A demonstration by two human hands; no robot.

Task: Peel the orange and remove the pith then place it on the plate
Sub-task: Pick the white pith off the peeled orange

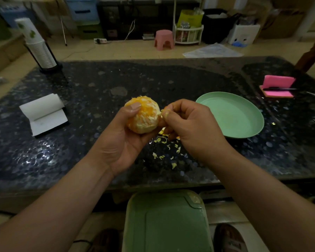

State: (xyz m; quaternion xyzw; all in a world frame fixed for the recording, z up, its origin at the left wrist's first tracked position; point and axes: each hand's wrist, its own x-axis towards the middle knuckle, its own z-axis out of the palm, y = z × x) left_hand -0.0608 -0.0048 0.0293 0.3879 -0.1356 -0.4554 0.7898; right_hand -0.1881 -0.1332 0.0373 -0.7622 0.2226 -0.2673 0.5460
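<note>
My left hand point(122, 140) holds a peeled orange point(145, 117) above the dark stone table, thumb pressed on its top. White pith still covers much of the fruit, with orange flesh showing near the top. My right hand point(191, 128) pinches a small shred of pith point(165, 112) at the orange's right side, fingers closed on it. A green plate point(244, 122) with nothing on it lies on the table just right of my right hand. Several small pith and peel scraps point(166, 151) lie scattered on the table below my hands.
A white notepad point(44, 115) lies at the left. A stack of paper cups in a holder point(38, 46) stands at the back left. A pink sponge with a pen point(278, 87) sits at the far right. A green bin lid point(165, 220) is below the table's near edge.
</note>
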